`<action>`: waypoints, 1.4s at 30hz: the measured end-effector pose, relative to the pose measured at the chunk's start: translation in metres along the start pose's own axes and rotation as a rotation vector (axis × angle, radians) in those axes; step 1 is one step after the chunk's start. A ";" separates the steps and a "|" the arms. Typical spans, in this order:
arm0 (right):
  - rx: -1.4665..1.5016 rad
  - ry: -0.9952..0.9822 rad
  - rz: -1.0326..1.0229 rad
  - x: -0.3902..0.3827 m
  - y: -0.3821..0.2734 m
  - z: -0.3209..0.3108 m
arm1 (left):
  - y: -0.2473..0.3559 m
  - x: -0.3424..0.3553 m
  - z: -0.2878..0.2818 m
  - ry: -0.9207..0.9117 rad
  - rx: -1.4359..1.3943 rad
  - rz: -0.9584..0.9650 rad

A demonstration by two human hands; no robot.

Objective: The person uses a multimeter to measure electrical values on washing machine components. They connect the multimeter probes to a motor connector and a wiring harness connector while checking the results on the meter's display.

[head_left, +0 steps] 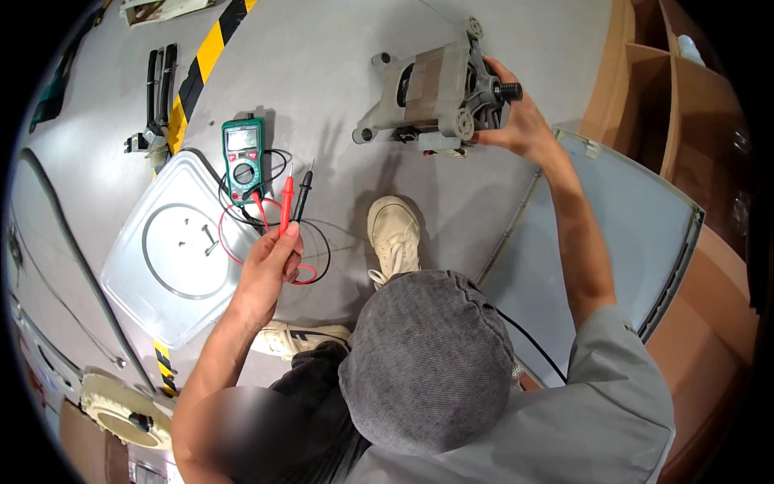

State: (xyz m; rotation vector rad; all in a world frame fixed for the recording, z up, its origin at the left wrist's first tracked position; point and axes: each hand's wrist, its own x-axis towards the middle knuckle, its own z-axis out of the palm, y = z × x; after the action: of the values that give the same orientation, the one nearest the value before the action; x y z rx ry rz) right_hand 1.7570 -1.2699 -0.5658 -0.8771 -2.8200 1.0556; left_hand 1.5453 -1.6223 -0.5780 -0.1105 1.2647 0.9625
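Observation:
My left hand pinches a red test probe and a black test probe together, tips pointing away from me. Their leads loop back to a green multimeter lying beyond the hand, near a white metal panel. At the upper right, my right hand is wrapped round the shaft end of an electric motor. Its threaded shaft sticks out between thumb and fingers. A small connector shows on the motor's near side. The probe tips are apart from the motor.
Several screws lie on the white metal panel at left. A black shock-absorber-like part rests near yellow-black floor tape. On the right are a large grey panel and a cardboard box. My shoe is between the hands.

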 end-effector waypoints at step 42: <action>1.038 -0.765 0.217 0.026 -0.252 0.054 | 0.064 -0.057 0.026 -0.202 0.177 0.591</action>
State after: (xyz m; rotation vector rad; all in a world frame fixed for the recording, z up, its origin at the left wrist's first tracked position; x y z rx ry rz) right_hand 1.5983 -1.4445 -0.4595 -0.7031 -1.9200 2.9366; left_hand 1.5232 -1.5992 -0.4943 0.5135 1.2073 1.3179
